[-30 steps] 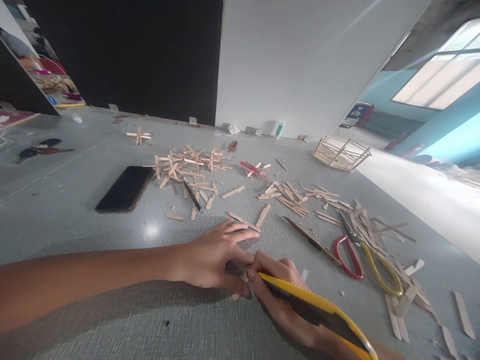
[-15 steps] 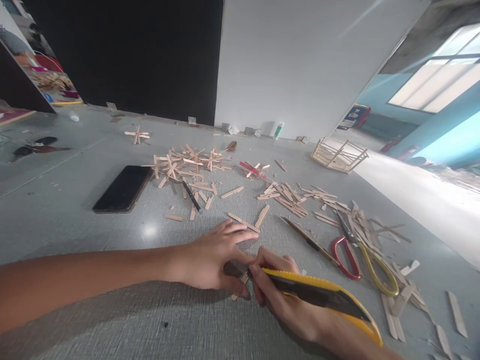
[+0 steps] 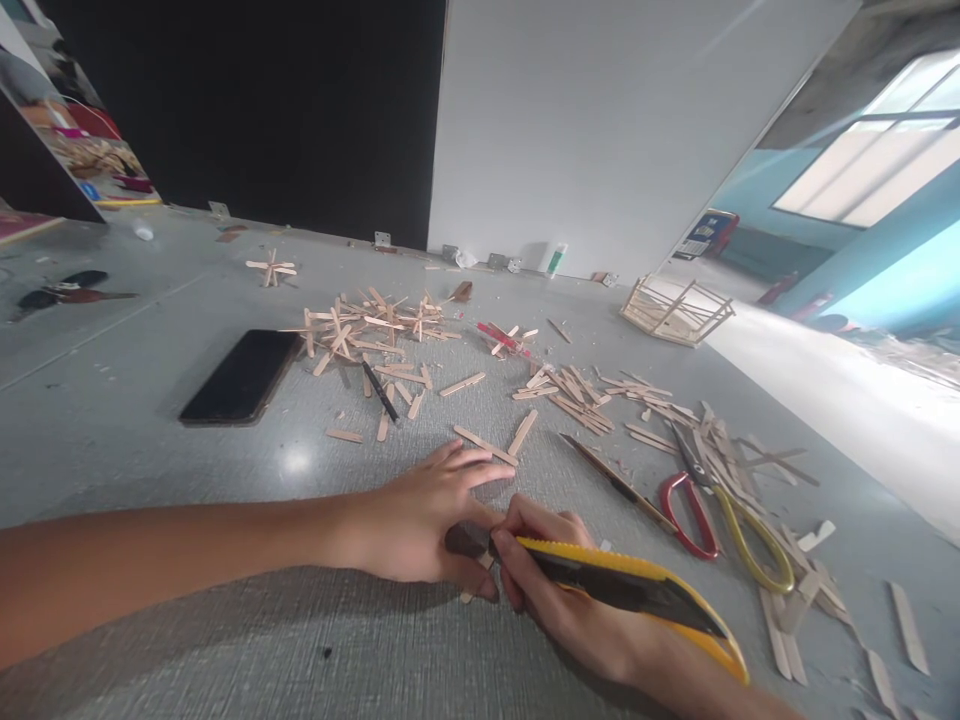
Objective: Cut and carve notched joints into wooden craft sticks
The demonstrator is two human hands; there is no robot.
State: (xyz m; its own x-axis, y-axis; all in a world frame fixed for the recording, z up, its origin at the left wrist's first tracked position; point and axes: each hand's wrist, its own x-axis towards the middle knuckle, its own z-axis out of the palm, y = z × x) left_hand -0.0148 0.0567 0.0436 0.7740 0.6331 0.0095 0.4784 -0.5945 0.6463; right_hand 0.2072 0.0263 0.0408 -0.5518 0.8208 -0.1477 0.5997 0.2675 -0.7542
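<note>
In the head view, the right hand (image 3: 551, 570) grips a yellow-and-black cutter (image 3: 630, 585) over a small wooden stick (image 3: 486, 563). The left hand (image 3: 442, 515) presses that stick to the table (image 3: 247, 650), fingers spread (thumb apart from forefinger).

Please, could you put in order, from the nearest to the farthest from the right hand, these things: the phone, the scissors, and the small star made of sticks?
From the right hand, which grips the cutter:
1. Scissors: just to its right.
2. Phone: left, past the left hand.
3. Star: far left, behind the phone.
</note>
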